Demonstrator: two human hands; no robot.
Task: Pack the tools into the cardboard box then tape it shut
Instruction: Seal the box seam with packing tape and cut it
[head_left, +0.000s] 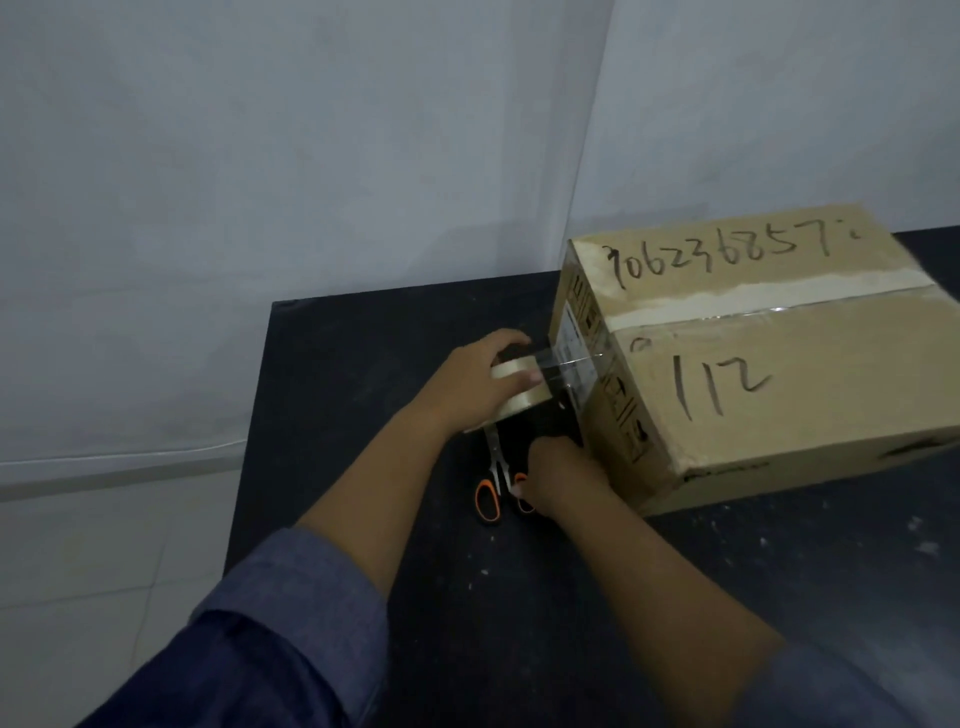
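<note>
A dark table (395, 519), flecked with pale specks, stands in a corner of pale walls (260, 156). On its right part sits the box (779, 374), flaps closed, with a torn pale strip and clear tape along the top seam and handwritten numbers on both flaps. Its left end face, printed with labels and handling marks, faces the hands. The left arm reaches in from the lower left, its blue sleeve (291, 597) pushed back from the forearm. The left hand (478, 384) has its grip round the tape roll (519, 389), thumb across the roll's near side, holding it just beside the box's left end. A clear strip (571, 358) runs taut from the roll to that end face and is stuck there. The right hand (561, 478) lies low against the foot of the same end face, near the bottom corner; its fingers are turned away, so I cannot tell whether its grip is clenched or released. Scissors (496, 483) with orange handles lie flat on the table between the two forearms, blades pointing toward the roll, the right handle touching or partly hidden by the right hand.
</note>
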